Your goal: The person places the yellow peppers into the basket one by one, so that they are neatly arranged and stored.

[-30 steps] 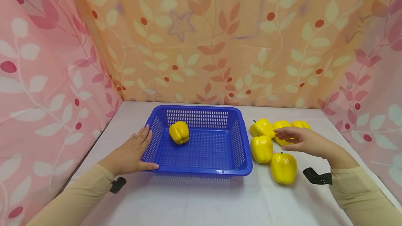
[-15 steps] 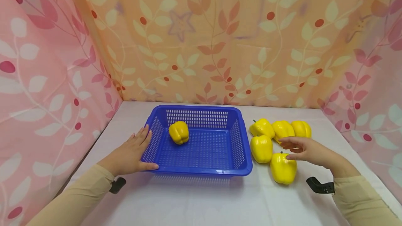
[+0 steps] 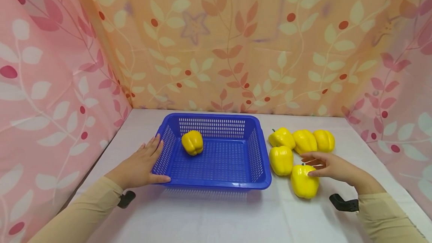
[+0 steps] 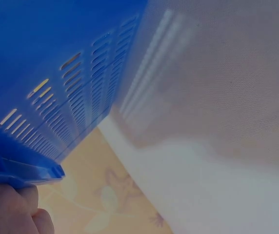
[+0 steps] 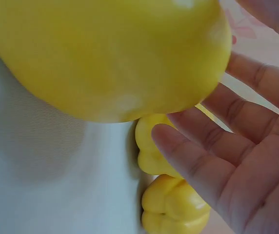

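Yellow bell peppers [image 3: 192,143]: six in all, with one inside the only blue basket [image 3: 216,184] and five on a single surface [image 3: 216,216] to its right. Of those five, three far peppers [image 3: 305,141] in a row, one middle pepper [image 3: 281,161] and one near pepper [image 3: 305,185]. One left hand [image 3: 141,165] and one right hand [image 3: 339,168], making two hands. Tan sleeves [image 3: 84,209]: two, one each side. Black wrist pieces [image 3: 126,199]: two, likewise one each side. Patterned cloth panels [image 3: 229,48]: three, one left, one far and one right.
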`<action>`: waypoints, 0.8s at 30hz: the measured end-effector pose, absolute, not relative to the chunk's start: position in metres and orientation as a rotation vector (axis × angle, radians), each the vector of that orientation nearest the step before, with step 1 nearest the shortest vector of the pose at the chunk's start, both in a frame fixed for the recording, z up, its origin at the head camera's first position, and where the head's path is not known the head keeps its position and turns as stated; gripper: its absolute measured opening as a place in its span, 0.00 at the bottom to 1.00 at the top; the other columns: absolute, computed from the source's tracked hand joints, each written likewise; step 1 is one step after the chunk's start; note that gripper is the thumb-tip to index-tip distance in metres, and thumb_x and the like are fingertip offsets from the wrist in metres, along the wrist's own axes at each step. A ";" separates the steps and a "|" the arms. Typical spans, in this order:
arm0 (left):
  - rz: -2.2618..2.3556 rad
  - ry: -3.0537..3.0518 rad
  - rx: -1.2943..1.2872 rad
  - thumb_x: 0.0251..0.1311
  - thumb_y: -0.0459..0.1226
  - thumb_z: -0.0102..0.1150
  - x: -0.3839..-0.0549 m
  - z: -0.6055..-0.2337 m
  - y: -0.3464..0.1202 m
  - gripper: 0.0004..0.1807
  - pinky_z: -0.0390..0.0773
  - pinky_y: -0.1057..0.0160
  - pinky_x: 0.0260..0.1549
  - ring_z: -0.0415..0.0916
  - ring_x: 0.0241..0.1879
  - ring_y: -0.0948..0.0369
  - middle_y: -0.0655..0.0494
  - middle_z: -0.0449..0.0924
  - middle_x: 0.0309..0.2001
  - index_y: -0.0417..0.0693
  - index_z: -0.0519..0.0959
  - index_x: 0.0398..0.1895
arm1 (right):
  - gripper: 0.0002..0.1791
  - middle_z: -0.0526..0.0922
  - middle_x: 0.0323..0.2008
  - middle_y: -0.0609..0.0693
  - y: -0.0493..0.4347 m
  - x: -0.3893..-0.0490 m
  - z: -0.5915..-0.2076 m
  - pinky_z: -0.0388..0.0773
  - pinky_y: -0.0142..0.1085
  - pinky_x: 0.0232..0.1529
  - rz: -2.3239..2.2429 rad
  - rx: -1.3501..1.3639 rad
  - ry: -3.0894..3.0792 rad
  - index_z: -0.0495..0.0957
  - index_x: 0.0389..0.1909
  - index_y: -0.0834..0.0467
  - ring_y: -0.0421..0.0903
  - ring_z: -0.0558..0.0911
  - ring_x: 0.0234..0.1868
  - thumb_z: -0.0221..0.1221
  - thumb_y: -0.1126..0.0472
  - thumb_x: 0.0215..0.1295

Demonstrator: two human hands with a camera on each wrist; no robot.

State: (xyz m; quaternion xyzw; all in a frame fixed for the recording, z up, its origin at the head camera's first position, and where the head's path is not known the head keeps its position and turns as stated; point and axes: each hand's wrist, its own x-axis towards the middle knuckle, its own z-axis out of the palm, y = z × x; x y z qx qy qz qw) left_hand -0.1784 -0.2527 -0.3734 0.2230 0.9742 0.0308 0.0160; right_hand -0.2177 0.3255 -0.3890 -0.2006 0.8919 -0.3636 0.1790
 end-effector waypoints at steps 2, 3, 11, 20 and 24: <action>0.099 3.030 0.697 0.40 0.76 0.40 -0.179 -0.373 -0.253 0.66 0.44 0.41 0.63 0.34 0.70 0.45 0.38 0.34 0.71 0.33 0.46 0.69 | 0.31 0.73 0.54 0.64 0.325 -0.218 -0.391 0.75 0.30 0.44 -1.012 -0.560 2.524 0.66 0.59 0.64 0.42 0.77 0.49 0.62 0.55 0.57; 0.101 3.030 0.699 0.40 0.76 0.40 -0.179 -0.373 -0.253 0.66 0.44 0.41 0.63 0.34 0.70 0.45 0.38 0.34 0.71 0.32 0.46 0.69 | 0.31 0.73 0.54 0.64 0.325 -0.218 -0.392 0.75 0.32 0.45 -1.005 -0.565 2.527 0.66 0.59 0.64 0.44 0.77 0.49 0.62 0.55 0.57; 0.113 3.032 0.699 0.41 0.76 0.42 -0.179 -0.373 -0.253 0.65 0.44 0.41 0.63 0.33 0.70 0.45 0.38 0.34 0.71 0.32 0.46 0.69 | 0.31 0.74 0.53 0.61 0.323 -0.220 -0.394 0.75 0.34 0.45 -1.016 -0.554 2.508 0.66 0.59 0.65 0.56 0.75 0.51 0.62 0.55 0.57; 0.120 3.030 0.688 0.41 0.75 0.43 -0.178 -0.372 -0.252 0.65 0.44 0.41 0.64 0.34 0.70 0.44 0.38 0.34 0.71 0.32 0.46 0.69 | 0.30 0.75 0.52 0.59 0.324 -0.224 -0.398 0.74 0.27 0.43 -1.055 -0.511 2.486 0.68 0.58 0.63 0.41 0.76 0.49 0.62 0.54 0.56; 0.117 3.029 0.681 0.41 0.75 0.44 -0.177 -0.372 -0.251 0.65 0.44 0.41 0.63 0.35 0.70 0.44 0.38 0.34 0.71 0.33 0.46 0.69 | 0.24 0.76 0.50 0.57 0.324 -0.226 -0.396 0.74 0.27 0.42 -1.027 -0.498 2.504 0.73 0.52 0.60 0.37 0.75 0.45 0.62 0.53 0.57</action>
